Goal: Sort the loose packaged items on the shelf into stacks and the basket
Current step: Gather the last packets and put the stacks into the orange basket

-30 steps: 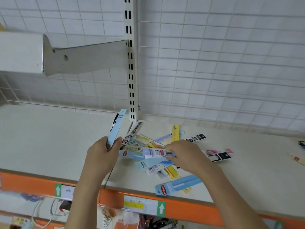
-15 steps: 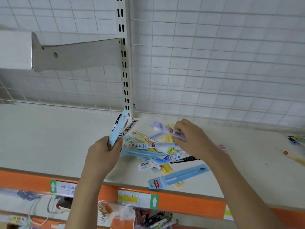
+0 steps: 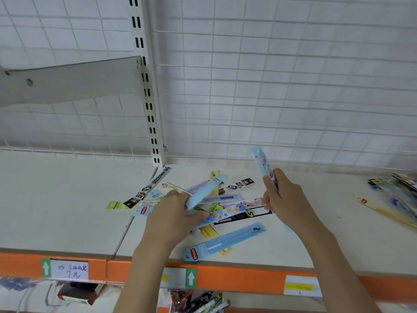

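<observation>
A loose pile of long packaged items (image 3: 228, 205) lies on the cream shelf (image 3: 67, 199) near the upright post. My left hand (image 3: 173, 213) grips a light blue packet (image 3: 206, 190), tilted low over the pile. My right hand (image 3: 286, 199) holds a pale blue and lilac packet (image 3: 262, 164) upright, above the pile's right side. A long blue packet with a red label (image 3: 223, 242) lies at the shelf's front edge. No basket is in view.
A second heap of packets (image 3: 392, 197) lies at the far right of the shelf. A slotted upright post (image 3: 149, 105) and wire grid back the shelf. A bracket (image 3: 67, 82) juts out at upper left. Orange front rail (image 3: 237, 279) carries price labels; pens hang below.
My left hand has dropped from holding its blue packet upright to laying it low over the pile. My right hand lifted a packet from the pile and carried it up and right.
</observation>
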Demonstrator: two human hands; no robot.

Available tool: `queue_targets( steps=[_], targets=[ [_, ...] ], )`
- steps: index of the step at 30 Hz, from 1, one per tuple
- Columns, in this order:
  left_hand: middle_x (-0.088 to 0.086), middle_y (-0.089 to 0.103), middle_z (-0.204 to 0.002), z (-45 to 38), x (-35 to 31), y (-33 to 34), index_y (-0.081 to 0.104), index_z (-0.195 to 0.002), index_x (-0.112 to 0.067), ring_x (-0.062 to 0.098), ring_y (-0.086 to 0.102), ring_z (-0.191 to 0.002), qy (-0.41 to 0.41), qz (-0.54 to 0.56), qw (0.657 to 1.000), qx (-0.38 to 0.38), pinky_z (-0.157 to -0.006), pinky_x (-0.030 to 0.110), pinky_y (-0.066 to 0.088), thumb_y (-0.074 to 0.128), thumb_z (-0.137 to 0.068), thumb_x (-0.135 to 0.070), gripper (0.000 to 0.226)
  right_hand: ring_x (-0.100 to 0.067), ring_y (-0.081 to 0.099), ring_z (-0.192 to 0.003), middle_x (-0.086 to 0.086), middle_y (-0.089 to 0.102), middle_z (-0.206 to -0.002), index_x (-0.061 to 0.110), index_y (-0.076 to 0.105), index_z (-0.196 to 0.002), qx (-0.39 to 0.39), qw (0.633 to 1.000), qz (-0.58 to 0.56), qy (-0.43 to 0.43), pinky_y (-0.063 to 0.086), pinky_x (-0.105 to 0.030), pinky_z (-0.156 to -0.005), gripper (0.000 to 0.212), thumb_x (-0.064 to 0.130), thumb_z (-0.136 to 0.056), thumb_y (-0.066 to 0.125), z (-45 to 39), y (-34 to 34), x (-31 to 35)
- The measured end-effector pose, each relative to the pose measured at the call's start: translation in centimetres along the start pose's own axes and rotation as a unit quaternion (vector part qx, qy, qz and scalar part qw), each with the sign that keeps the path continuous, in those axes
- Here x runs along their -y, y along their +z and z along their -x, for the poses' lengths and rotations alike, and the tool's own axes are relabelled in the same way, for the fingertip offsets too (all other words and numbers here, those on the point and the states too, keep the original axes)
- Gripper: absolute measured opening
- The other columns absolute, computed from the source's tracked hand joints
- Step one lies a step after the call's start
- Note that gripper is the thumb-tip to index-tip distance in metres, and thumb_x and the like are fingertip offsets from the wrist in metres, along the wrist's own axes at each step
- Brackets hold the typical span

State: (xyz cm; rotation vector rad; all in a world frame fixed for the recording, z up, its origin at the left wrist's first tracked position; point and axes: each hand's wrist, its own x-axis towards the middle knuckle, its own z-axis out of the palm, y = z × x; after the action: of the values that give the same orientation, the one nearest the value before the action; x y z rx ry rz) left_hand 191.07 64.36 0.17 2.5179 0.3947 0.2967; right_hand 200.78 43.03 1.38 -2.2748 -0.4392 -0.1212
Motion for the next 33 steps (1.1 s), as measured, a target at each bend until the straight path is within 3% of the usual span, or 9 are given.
queue_targets(
  steps=[3, 6, 11, 17, 21, 23, 25, 29, 33],
  targets=[
    [-0.005, 0.050, -0.093, 0.0, -0.8, 1.1, 0.061, -0.103, -0.029, 0.013, 0.054, -0.079, 0.022, -0.081, 0.995, 0.055, -0.063, 0.024, 0.041, 0.065, -0.077, -0.053, 0.036, -0.020, 0.055, -0.047, -0.005, 0.061, -0.064, 0.024, 0.038, -0.082, 0.000, 1.000, -0.006, 0.003, 0.048, -0.032, -0.050, 0.020, 0.034, -0.099, 0.036, 0.5, -0.4, -0.3],
    [-0.001, 0.062, -0.106, -0.1, -1.2, 1.5, 0.058, -0.119, -0.031, 0.019, 0.061, -0.097, 0.017, -0.134, 0.989, 0.065, -0.072, 0.027, 0.046, 0.057, -0.087, -0.035, 0.032, -0.018, 0.042, -0.047, 0.000, 0.047, -0.057, 0.019, 0.042, -0.093, -0.014, 0.998, 0.057, -0.024, 0.034, -0.030, -0.048, 0.014, 0.032, -0.098, 0.040, 1.0, -0.5, -1.0],
    [0.000, 0.057, -0.081, -0.7, -1.0, 0.6, 0.058, -0.102, -0.019, 0.021, 0.058, -0.076, 0.027, -0.118, 0.992, 0.040, -0.060, 0.027, 0.041, 0.048, -0.093, -0.029, 0.017, -0.018, 0.038, -0.049, 0.002, 0.039, -0.053, 0.025, 0.039, -0.074, -0.022, 0.998, 0.057, -0.003, 0.030, -0.030, -0.049, 0.024, 0.032, -0.095, 0.047, 1.6, -0.4, -1.6],
    [0.013, 0.069, -0.093, -1.8, 0.5, -2.7, 0.053, -0.102, -0.006, 0.036, 0.061, -0.081, -0.021, -0.038, 0.997, -0.058, -0.067, 0.040, 0.052, 0.046, -0.094, -0.015, 0.014, -0.017, 0.035, -0.049, 0.004, 0.035, -0.052, 0.025, 0.031, -0.065, 0.000, 0.999, 0.032, 0.018, 0.040, -0.037, -0.051, 0.035, 0.030, -0.098, 0.043, 2.3, -0.5, -2.7],
    [0.010, 0.053, -0.078, -1.9, 0.9, -3.3, 0.041, -0.088, -0.006, 0.033, 0.050, -0.072, -0.046, 0.014, 0.995, -0.090, -0.056, 0.035, 0.038, 0.042, -0.092, -0.004, 0.005, -0.017, 0.033, -0.047, 0.004, 0.034, -0.050, 0.032, 0.027, -0.062, 0.001, 0.998, 0.059, 0.020, 0.031, -0.033, -0.051, 0.039, 0.031, -0.098, 0.043, 2.3, -0.5, -3.0],
    [0.007, 0.044, -0.071, -1.9, 0.6, -2.9, 0.034, -0.072, -0.013, 0.027, 0.042, -0.065, -0.051, 0.036, 0.992, -0.105, -0.051, 0.032, 0.029, 0.042, -0.091, -0.006, 0.022, -0.017, 0.034, -0.049, 0.004, 0.035, -0.053, 0.031, 0.028, -0.063, 0.010, 0.998, 0.064, 0.017, 0.031, -0.032, -0.052, 0.038, 0.031, -0.098, 0.042, 2.3, -0.3, -2.9],
    [0.006, 0.046, -0.068, -2.0, 0.3, -2.5, 0.034, -0.069, -0.015, 0.024, 0.042, -0.060, -0.052, 0.050, 0.991, -0.114, -0.050, 0.031, 0.029, 0.047, -0.091, -0.016, 0.025, -0.017, 0.033, -0.050, 0.003, 0.035, -0.057, 0.029, 0.030, -0.064, 0.019, 0.997, 0.073, 0.015, 0.030, -0.031, -0.053, 0.036, 0.031, -0.098, 0.042, 2.4, 0.0, -2.9],
    [0.000, 0.050, -0.068, -2.7, -0.5, -1.2, 0.047, -0.087, -0.015, 0.019, 0.048, -0.064, -0.032, -0.043, 0.996, -0.074, -0.053, 0.028, 0.035, 0.056, -0.088, -0.036, 0.023, -0.018, 0.035, -0.051, 0.002, 0.036, -0.058, 0.025, 0.032, -0.062, 0.033, 0.995, 0.098, 0.013, 0.031, -0.031, -0.053, 0.037, 0.031, -0.097, 0.044, 2.5, 0.4, -3.2],
    [-0.001, 0.052, -0.078, -3.6, -1.4, 0.9, 0.049, -0.086, -0.018, 0.022, 0.054, -0.079, -0.029, -0.129, 0.991, 0.031, -0.065, 0.030, 0.044, 0.056, -0.086, -0.041, 0.025, -0.015, 0.035, -0.049, 0.004, 0.035, -0.053, 0.030, 0.029, -0.059, 0.047, 0.994, 0.100, 0.009, 0.031, -0.029, -0.052, 0.041, 0.030, -0.097, 0.046, 2.8, 0.4, -3.1]
  ],
)
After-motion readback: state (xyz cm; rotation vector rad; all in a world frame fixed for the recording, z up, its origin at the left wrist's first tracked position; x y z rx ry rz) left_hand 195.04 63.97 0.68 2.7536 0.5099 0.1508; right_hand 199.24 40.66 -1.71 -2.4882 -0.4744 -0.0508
